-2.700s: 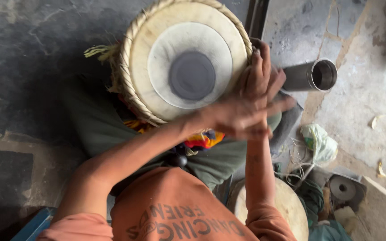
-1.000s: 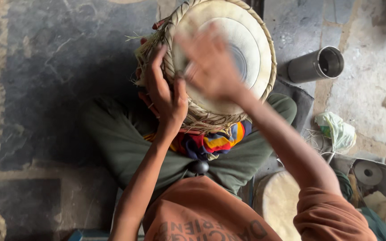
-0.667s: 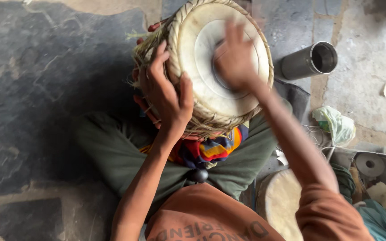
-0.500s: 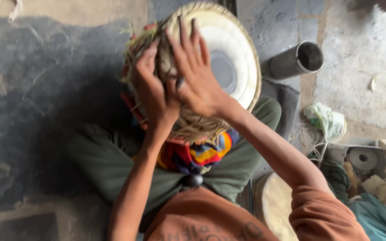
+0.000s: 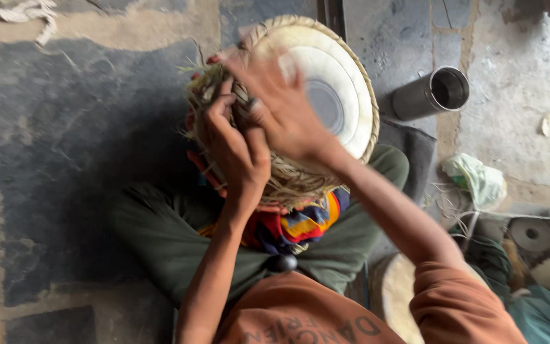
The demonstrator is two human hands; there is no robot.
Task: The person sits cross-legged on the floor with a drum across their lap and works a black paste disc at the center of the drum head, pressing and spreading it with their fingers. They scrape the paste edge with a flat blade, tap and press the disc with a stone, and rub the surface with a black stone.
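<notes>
The drum has tilted leftward in the lap. Left hand and right hand now clutch its braided rim together, no longer tapping the skin.

Looks like a drum-maker's floor workshop: bare stone floor, a metal cylinder and another drumhead beside the drum.

Smooth matt hide drum head, rough braided straw rim, dull metal cylinder
</notes>
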